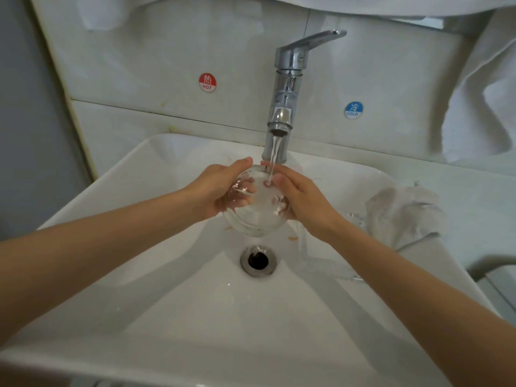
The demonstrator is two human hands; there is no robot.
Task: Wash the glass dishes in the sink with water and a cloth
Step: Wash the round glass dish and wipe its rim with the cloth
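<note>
While water from the tap (284,88) falls in a thin stream (273,155) onto it, the glass bowl (257,216) sits tilted between both hands, above the middle of the sink (195,303) and just beyond the drain (258,260). The left hand (220,188) grips its left side, thumb over the far rim and fingers showing through the glass. The right hand (304,202) curls round the right side, fingertips at the spot where the stream lands.

Wet glass probably slips easily, so the left hand should likely do the holding while the right rubs, turning the bowl so that water reaches the whole wall. Keeping it low over the basin would soften any drop. The cloth (405,213) lies well apart on the right edge, so fetching it means freeing the right hand. What may be another glass piece (329,263) lies in the sink's right side; it is too clear to make out.
</note>
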